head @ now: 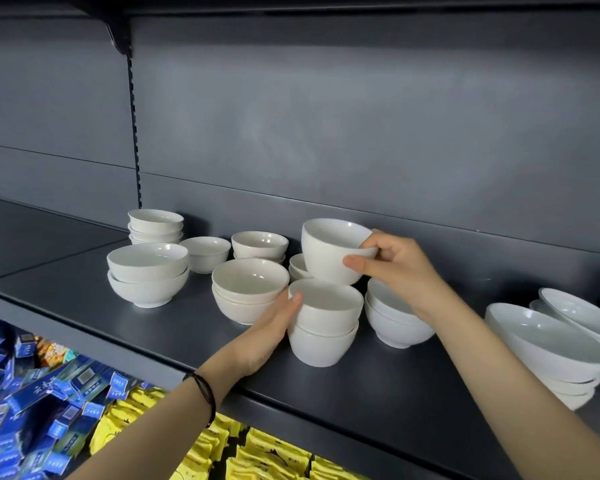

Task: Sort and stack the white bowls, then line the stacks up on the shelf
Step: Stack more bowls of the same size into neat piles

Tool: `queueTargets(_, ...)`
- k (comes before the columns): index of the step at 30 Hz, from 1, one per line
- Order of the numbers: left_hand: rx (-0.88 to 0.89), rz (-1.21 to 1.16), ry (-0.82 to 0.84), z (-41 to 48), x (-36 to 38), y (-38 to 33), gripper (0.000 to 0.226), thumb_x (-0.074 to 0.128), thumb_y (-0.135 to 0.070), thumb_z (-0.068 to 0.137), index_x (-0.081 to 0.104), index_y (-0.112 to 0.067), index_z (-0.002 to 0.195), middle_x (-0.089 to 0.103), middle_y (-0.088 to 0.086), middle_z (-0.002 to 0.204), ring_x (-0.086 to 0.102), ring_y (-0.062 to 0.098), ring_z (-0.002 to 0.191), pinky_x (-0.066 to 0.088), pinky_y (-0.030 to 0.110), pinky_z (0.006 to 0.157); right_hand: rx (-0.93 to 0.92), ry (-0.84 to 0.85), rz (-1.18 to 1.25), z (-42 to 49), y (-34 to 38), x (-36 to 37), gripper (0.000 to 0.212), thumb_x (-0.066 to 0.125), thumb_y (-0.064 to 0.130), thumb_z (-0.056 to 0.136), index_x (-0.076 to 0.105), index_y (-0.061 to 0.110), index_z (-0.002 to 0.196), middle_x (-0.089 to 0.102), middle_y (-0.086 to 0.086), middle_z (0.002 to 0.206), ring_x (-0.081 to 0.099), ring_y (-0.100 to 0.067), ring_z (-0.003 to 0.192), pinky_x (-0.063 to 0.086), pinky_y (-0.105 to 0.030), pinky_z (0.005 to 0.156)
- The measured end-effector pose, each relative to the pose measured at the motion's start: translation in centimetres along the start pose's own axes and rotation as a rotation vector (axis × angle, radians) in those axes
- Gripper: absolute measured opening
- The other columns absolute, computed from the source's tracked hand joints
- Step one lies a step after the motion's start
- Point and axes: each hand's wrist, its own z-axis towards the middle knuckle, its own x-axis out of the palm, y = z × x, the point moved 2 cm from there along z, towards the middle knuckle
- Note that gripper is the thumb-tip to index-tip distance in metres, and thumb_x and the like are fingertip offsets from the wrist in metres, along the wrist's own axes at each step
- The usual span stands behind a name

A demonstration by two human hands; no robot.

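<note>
The bowls (pixel 148 261) were plain white, some slightly creamy, on a dark grey shelf (pixel 84 299). Below its front edge lay blue boxes (pixel 32 403) and yellow packets (pixel 264 452); the left wrist wore a black band (pixel 205 393).

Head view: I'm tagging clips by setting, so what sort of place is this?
Most likely a shop aisle. The dark metal shelf hangs on a slotted upright as retail racking does, many matching white bowls sit out like stock, and blue boxes and yellow packets are piled below.

On the shelf (pixel 84 289), bowl stacks (pixel 148 275) sit left and centre; the tilted stacks (pixel 548 344) lean at far right.
</note>
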Motion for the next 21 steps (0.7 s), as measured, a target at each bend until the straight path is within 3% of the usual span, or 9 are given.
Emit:
queueTargets(4,0.000,-0.073,0.003,0.1,0.1,0.1,0.068,0.041,-0.076,0.086,0.040,-0.042,0.145,0.043,-0.022,0.149,0.032,-0.001,0.142,0.014,0.040,0.124,-0.025,-0.045,-0.131,-1.6,-0.9,1.3,0.046,0.078,0.053,0.058,0.061,0.010,0.066,0.052,-0.021,0.089,0.049,-0.023,0.075,0.037,-0.035,0.071)
queueTargets(8,-0.003,-0.118,0.016,0.0,0.2,-0.1,0.078,0.044,-0.080,0.082,0.035,-0.040,0.148,0.042,-0.020,0.150,0.034,-0.001,0.141,0.016,0.039,0.123,-0.018,-0.074,-0.137,-2.5,-1.5,2.3,0.046,0.076,0.053,0.056,0.060,0.010,0.064,0.051,-0.019,0.089,0.053,-0.035,0.084,0.037,-0.033,0.070)
queueTargets(13,-0.010,-0.139,-0.014,-0.2,0.3,-0.4,0.068,0.041,-0.076,0.086,0.039,-0.043,0.145,0.043,-0.022,0.150,0.034,-0.001,0.141,0.018,0.038,0.122,0.017,-0.064,-0.129,-3.3,-2.1,3.6,0.033,0.080,0.048,0.060,0.061,0.021,0.061,0.050,0.000,0.080,0.047,-0.018,0.073,0.036,-0.031,0.067)
queueTargets(16,-0.019,-0.168,-0.017,-0.5,0.4,-0.6,0.066,0.043,-0.077,0.084,0.043,-0.044,0.141,0.046,-0.022,0.147,0.038,-0.004,0.137,0.021,0.034,0.121,0.014,-0.088,-0.129,-4.2,-2.5,3.8,0.028,0.082,0.041,0.067,0.062,0.022,0.064,0.051,0.006,0.078,0.047,-0.016,0.073,0.037,-0.030,0.068)
queueTargets(19,-0.018,-0.178,-0.018,-0.4,0.3,-0.4,0.074,0.045,-0.079,0.081,0.041,-0.041,0.144,0.046,-0.021,0.147,0.039,-0.002,0.137,0.021,0.036,0.122,0.010,-0.137,-0.108,-5.0,-2.2,4.1,0.022,0.083,0.028,0.074,0.064,0.017,0.076,0.057,0.011,0.084,0.051,-0.010,0.078,0.039,-0.025,0.072)
queueTargets(21,-0.009,-0.186,-0.024,-0.3,0.3,-0.4,0.071,0.046,-0.075,0.083,0.042,-0.040,0.144,0.047,-0.020,0.147,0.039,-0.002,0.137,0.021,0.036,0.121,0.029,-0.155,-0.063,-5.6,-2.4,4.8,0.028,0.081,0.023,0.078,0.063,0.024,0.099,0.060,0.016,0.104,0.055,-0.002,0.094,0.043,-0.023,0.080)
